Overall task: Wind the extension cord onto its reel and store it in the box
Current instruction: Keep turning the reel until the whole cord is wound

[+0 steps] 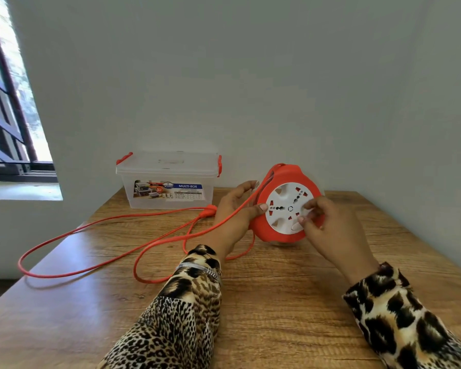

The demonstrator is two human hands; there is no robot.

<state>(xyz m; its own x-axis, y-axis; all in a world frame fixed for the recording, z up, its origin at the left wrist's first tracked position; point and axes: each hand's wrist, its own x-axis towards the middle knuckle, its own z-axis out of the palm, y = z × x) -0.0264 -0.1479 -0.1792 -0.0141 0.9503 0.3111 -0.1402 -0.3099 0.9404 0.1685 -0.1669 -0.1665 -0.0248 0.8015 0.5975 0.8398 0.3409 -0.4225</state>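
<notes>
Head view: orange extension cord reel [282, 206] propped on edge near the far side of a wooden table [277, 302], steadied by left hand [234, 211], thumb pressed to the white socket face, fingers curled round the rim, apparently feeding the orange cord [112, 235] in. Right hand [322, 222] pinching the white hub, seemingly to turn it. Reel glossy orange, socket openings around its centre. Cord mostly unwound, looped leftward across the table, knotted once. Clear lidded storage box [168, 179] behind, closed.

Round red plastic reel [282, 230] with white socket face stands upright on edge. Red extension cord [96, 230] lies mostly unwound, looped leftward. Clear plastic box [168, 179], red latches, lid closed, stands behind.
</notes>
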